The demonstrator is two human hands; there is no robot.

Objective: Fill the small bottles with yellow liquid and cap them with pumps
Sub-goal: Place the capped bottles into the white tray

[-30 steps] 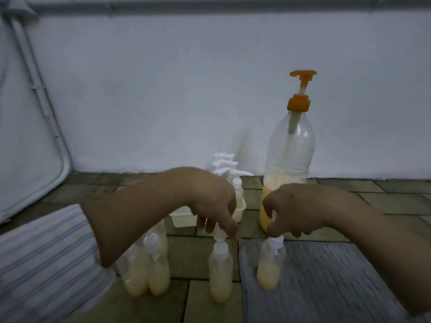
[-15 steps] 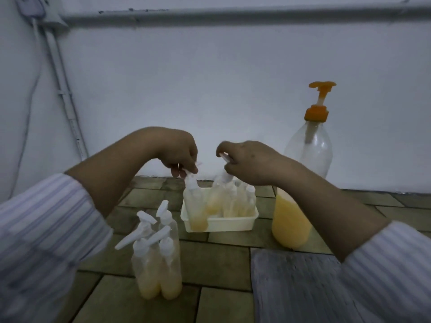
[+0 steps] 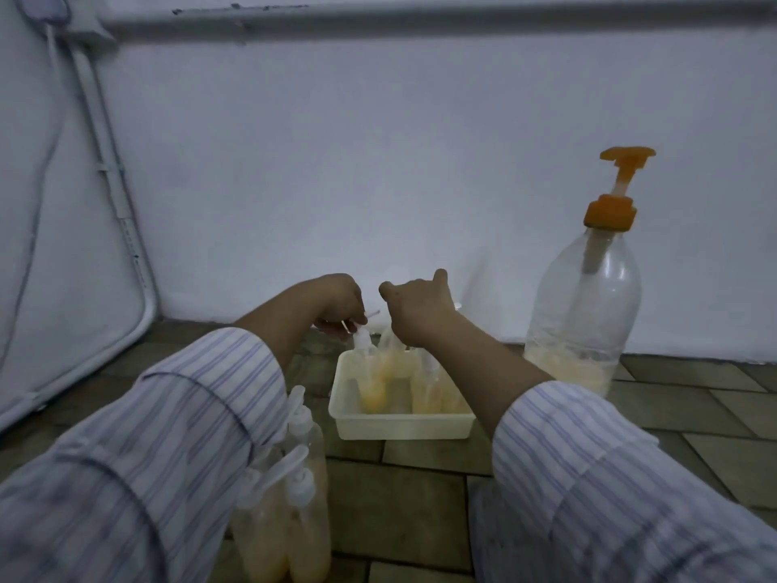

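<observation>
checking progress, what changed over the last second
Both hands, left and right, carried a small bottle each from the floor near the person to the white tray and hold the pump tops there. The big pump bottle and capped cluster stayed put.

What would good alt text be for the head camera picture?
Both hands, left hand and right hand, grip pump tops of small yellow-filled bottles in a white tray on the tiled floor; a big orange-pump bottle stands right.
</observation>
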